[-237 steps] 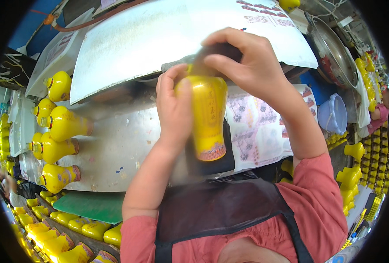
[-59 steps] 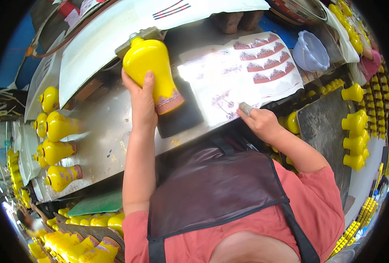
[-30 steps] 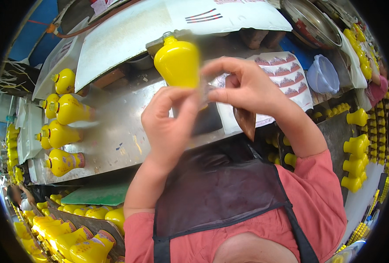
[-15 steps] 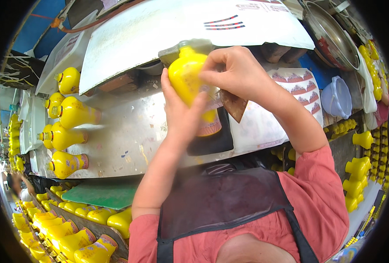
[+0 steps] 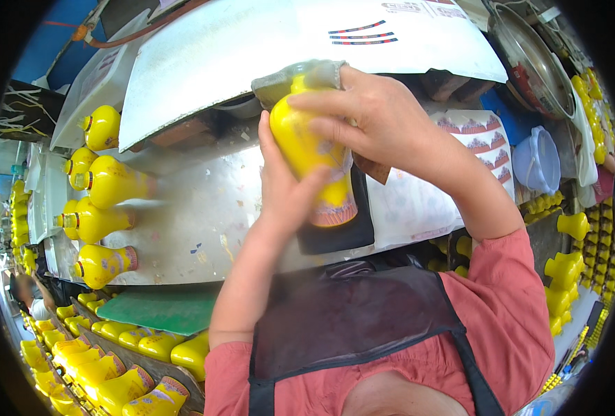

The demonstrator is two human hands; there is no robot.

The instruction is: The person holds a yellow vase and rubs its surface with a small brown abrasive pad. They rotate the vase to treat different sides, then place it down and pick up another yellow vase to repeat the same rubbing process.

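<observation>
My left hand (image 5: 283, 191) grips a glossy yellow bottle (image 5: 297, 132) by its left side, fingers and thumb around the body. The bottle is tilted, its glass neck on a grey cloth-like pad (image 5: 266, 88) and its patterned lower end over a black mat (image 5: 331, 239). A purplish printed band runs round that lower end. My right hand (image 5: 366, 111) is over the bottle's upper right, slightly blurred, index finger and thumb stretched apart across the surface. Below its palm shows a brown pointed piece (image 5: 375, 171); whether the hand holds it, I cannot tell.
Several yellow bottles (image 5: 117, 182) stand on the metal table's left side. Printed decal sheets (image 5: 473, 139) lie at the right, beside a pale blue bucket (image 5: 536, 159). A white board (image 5: 217, 55) with dark strips spans the back. More bottles fill racks (image 5: 113, 371) at lower left.
My right hand has shifted from a pinch at the bottle's right side to stretched fingers reaching further over its upper part. My left hand keeps its hold. The whole view has shifted slightly.
</observation>
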